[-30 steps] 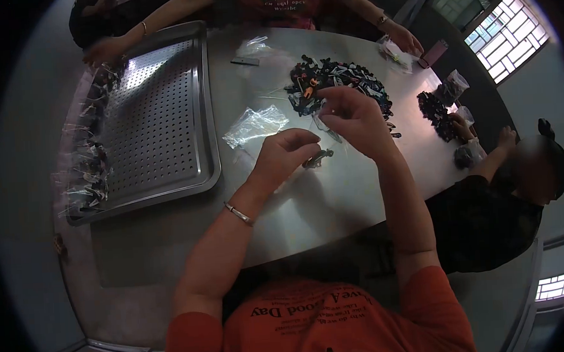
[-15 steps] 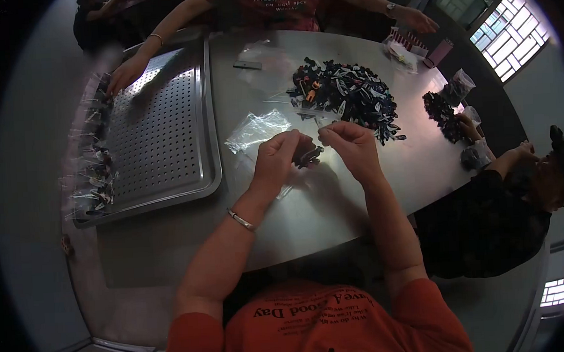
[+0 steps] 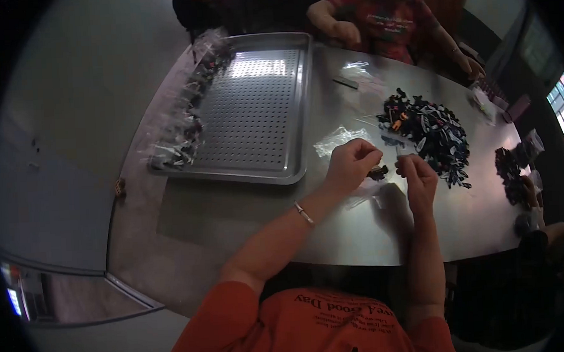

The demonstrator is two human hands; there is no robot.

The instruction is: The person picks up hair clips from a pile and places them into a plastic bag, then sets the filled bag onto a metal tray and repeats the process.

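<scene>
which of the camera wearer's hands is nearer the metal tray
Left. The left hand is between the metal tray and the right hand, which is farther off, beside the dark pile.

tray (image 3: 247,117) left, heap (image 3: 429,133) right, both on the table (image 3: 361,235)

- Right hand (image 3: 421,181): drawn back from over the heap of small dark pieces (image 3: 442,126) to its near edge, close by the left hand (image 3: 353,164).
- Co-worker's hand (image 3: 346,34): withdrawn from far left of the heap to beyond its far-left side.
- Dark-clothed person (image 3: 511,298) right of the heap: now largely cut off by the view's edge.
</scene>
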